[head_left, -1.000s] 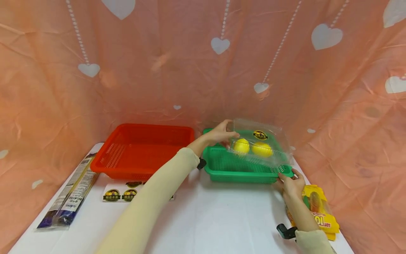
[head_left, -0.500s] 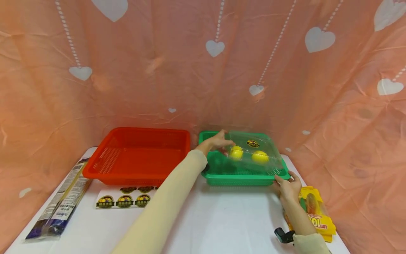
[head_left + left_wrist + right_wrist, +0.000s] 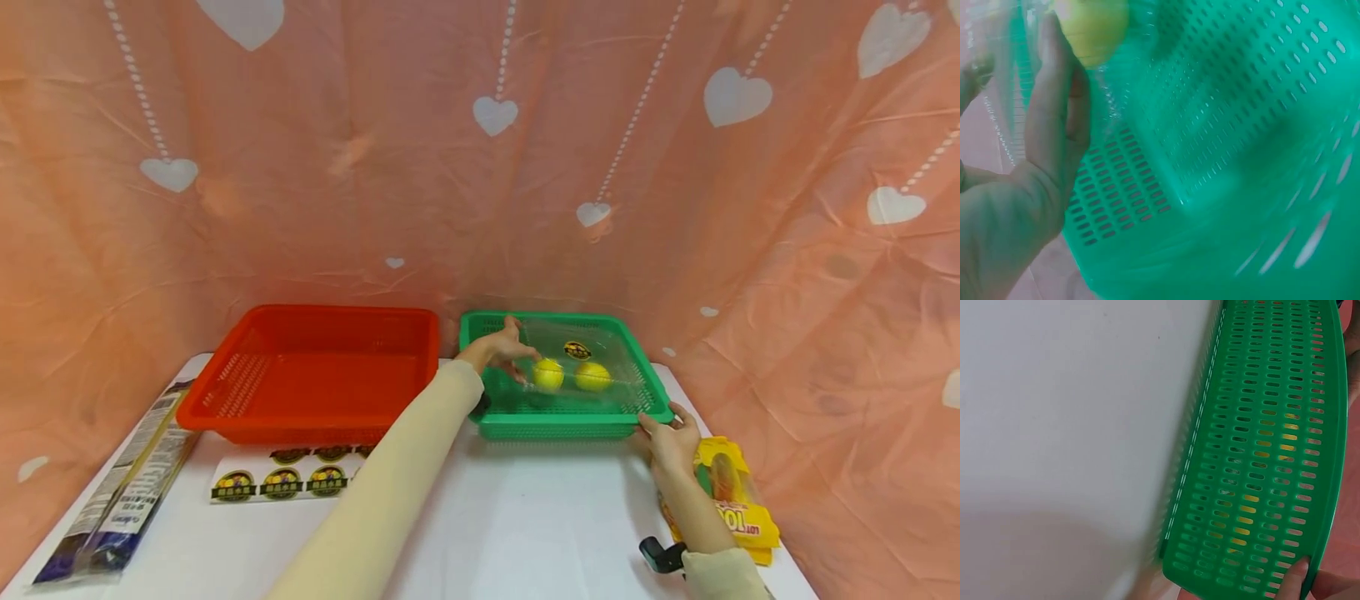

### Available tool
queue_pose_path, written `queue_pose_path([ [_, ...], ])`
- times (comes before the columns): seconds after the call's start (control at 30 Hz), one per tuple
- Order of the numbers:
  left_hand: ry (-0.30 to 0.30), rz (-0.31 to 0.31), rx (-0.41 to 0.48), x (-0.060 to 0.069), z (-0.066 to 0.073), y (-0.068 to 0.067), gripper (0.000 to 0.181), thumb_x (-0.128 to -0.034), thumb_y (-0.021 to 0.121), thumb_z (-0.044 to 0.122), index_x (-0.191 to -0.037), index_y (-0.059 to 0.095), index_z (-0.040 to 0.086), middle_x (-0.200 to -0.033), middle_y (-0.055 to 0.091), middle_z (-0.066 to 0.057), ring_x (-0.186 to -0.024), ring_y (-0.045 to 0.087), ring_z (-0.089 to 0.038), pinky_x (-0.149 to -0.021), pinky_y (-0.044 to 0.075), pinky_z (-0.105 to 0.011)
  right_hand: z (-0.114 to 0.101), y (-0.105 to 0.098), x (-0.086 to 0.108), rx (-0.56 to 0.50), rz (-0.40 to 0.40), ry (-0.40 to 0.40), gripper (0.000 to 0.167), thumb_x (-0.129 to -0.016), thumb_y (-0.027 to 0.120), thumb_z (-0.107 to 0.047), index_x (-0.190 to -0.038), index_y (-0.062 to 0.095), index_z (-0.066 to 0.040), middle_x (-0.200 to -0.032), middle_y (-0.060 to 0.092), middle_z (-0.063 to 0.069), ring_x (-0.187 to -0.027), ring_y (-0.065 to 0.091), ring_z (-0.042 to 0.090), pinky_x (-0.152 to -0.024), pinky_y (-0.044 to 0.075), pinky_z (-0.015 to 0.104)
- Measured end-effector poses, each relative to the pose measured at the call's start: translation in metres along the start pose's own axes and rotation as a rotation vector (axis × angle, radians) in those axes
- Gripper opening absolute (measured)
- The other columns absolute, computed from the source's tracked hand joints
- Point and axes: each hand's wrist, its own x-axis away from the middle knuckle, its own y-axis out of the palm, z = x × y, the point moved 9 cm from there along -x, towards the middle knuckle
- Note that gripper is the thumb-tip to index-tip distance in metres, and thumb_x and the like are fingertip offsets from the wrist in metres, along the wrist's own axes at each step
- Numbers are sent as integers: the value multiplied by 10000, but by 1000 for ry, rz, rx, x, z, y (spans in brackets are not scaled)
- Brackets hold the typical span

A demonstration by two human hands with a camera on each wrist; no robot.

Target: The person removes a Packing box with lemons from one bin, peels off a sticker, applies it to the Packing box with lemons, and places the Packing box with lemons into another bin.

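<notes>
Two round yellow fruits (image 3: 592, 377) sit inside a clear plastic box (image 3: 611, 354) with a dark round label (image 3: 577, 350) on top. The box lies inside the green basket (image 3: 558, 431). My left hand (image 3: 501, 347) holds the box by its left end, thumb and fingers on either side, as the left wrist view shows, where one yellow fruit (image 3: 1092, 31) appears close to the fingertips. At the basket's front right corner, my right hand (image 3: 673, 442) grips the rim, with its thumb (image 3: 1294, 578) against the outer wall in the right wrist view.
A red basket (image 3: 315, 433) stands left of the green one. In front of it lies a sheet of round labels (image 3: 281, 483), partly behind the left sleeve. Long plastic packets (image 3: 123, 500) lie at the far left, yellow packaging (image 3: 738, 500) at the right. A pink curtain hangs behind.
My left hand has lowered the clear box with the fruits from above the green basket down into it. My right hand keeps its hold on the rim. The whole view has shifted slightly.
</notes>
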Motion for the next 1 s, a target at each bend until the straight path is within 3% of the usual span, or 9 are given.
queue_pose_path([
  [0.17, -51, -9, -16, 0, -6, 1, 859, -975, 606, 48, -1533, -38, 154, -1610, -71, -269, -651, 658, -339, -595, 579, -372, -1, -1, 1, -3, 14, -9, 710, -939, 563, 104, -1534, 181, 49, -1089, 357, 90, -670, 584, 27, -744, 558, 201],
  [0.27, -81, -4, -31, 1, -8, 0, 946, -975, 613, 53, -1562, -121, 162, -1629, -122, -209, -846, 685, -419, -635, 579, -374, -2, 0, 1, -2, 17, -9, 708, -938, 569, 101, -1533, 187, 52, -1086, 364, 95, -666, 584, 26, -751, 560, 208],
  [0.43, -144, -16, -34, 2, -14, 0, 1040, -990, 603, 85, -1538, -275, 186, -1625, -244, -106, -1160, 587, -462, -711, 571, -374, -1, 1, 2, 6, 14, -7, 700, -946, 561, 96, -1537, 188, 48, -1079, 376, 94, -667, 589, 29, -765, 561, 217],
  [0.8, -141, -14, 2, 5, -20, -5, 1027, -968, 645, 95, -1578, -177, 184, -1648, -148, -122, -1157, 598, -444, -934, 526, -459, -2, 2, 2, -13, 17, -19, 700, -938, 563, 106, -1530, 190, 60, -1066, 376, 96, -658, 601, 31, -742, 561, 205],
  [1.0, -149, -48, 17, 4, -25, -3, 970, -976, 628, 75, -1596, -110, 187, -1650, -121, -138, -1194, 580, -433, -960, 506, -463, -2, 1, 1, -14, 16, -20, 696, -935, 560, 110, -1526, 195, 58, -1053, 368, 89, -656, 573, 32, -751, 561, 211],
])
